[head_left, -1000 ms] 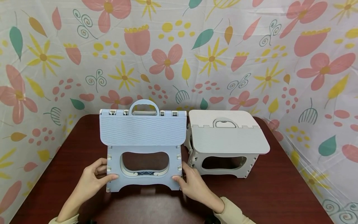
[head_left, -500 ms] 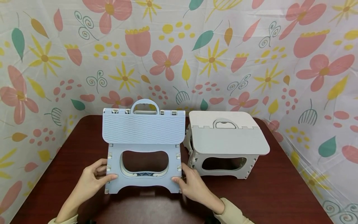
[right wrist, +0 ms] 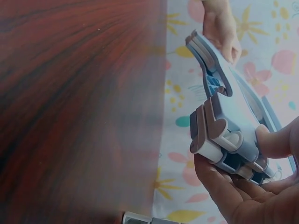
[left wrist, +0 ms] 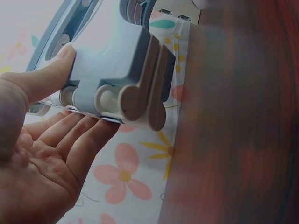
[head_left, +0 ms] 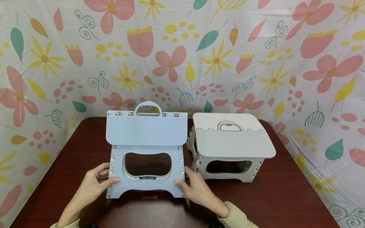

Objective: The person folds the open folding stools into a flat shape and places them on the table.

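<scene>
A light blue folding step stool [head_left: 146,129] stands upright at centre-left in the head view, its legs folded flat and its arched handle at the top. One half of its ribbed top hangs over the front. My left hand [head_left: 92,183] grips the lower left edge, thumb on the front panel, fingers behind the side. At the lower right edge, my right hand [head_left: 198,186] pinches the stool likewise. The wrist views show the stacked leg layers of the blue stool [left wrist: 105,58] between thumb and fingers. Whether its feet touch the table cannot be told.
To the right of the blue stool stands an unfolded white step stool [head_left: 231,142], close to its side. Both are over a dark red wooden table [head_left: 285,196]. A floral cloth [head_left: 216,47] hangs behind and along the sides.
The blue stool has tilted back slightly: its top looks smaller and farther off, while its feet sit a little lower in view. Both hands keep their grip. The white stool stays put.
</scene>
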{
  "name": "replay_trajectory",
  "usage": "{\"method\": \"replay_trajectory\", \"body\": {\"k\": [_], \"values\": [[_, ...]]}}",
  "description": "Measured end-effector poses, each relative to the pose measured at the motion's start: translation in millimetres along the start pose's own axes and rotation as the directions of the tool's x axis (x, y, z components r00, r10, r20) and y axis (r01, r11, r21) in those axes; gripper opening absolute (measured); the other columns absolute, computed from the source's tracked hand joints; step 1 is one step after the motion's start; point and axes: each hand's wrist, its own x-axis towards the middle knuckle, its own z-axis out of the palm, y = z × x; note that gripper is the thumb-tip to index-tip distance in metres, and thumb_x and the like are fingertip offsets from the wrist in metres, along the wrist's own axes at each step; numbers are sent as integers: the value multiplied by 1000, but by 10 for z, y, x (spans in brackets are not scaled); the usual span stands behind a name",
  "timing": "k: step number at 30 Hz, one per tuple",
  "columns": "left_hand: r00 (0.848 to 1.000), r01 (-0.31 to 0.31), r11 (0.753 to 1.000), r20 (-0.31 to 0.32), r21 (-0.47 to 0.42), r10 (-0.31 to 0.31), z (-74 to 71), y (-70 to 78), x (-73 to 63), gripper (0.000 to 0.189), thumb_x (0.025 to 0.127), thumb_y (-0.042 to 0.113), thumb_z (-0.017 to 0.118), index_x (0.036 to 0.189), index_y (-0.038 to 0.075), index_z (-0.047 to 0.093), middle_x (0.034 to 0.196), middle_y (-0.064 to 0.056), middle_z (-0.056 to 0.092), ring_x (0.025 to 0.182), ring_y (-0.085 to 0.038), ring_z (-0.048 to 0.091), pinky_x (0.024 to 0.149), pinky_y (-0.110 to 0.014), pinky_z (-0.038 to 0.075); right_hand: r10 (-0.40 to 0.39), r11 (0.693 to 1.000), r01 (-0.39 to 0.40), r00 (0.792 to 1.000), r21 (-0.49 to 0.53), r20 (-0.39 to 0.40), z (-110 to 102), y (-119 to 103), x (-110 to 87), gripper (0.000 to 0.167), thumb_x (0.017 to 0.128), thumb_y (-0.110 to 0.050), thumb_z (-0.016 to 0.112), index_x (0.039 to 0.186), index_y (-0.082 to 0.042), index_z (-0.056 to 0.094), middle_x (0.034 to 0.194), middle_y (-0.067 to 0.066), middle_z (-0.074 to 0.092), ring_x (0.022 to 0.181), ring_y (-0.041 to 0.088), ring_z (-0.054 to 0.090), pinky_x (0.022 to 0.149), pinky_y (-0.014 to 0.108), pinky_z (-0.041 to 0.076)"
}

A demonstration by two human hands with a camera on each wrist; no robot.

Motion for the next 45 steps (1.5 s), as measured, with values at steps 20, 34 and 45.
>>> {"method": "replay_trajectory", "body": {"k": [20, 34, 45], "values": [[998, 63, 998, 12, -5, -63, 25, -23, 6, 38, 84, 9, 75, 116, -4, 59, 98, -21, 72, 79, -1, 68, 62, -24, 56, 28, 999, -28, 1000, -21, 12, 10, 33, 6, 31, 91, -31, 65, 109, -6, 60, 93, 5, 74, 80, 6, 67, 72, 24, 52], [997, 70, 997, 13, -23, -70, 41, -47, 17, 37, 85, 8, 73, 116, -5, 59, 99, -22, 72, 78, -2, 68, 62, -24, 56, 53, 998, -53, 998, 16, 32, 13, 54, 17, 32, 91, -29, 65, 110, -4, 60, 94, 7, 73, 80, 6, 67, 70, 22, 52], [996, 90, 996, 13, -5, -90, 42, -30, 12, 39, 87, 11, 71, 120, -6, 57, 102, -23, 71, 80, 0, 67, 63, -25, 55, 70, 997, -72, 996, 39, 48, 14, 57, 8, 34, 92, -28, 65, 113, -2, 60, 97, 9, 73, 83, 9, 69, 72, 22, 54]]}}
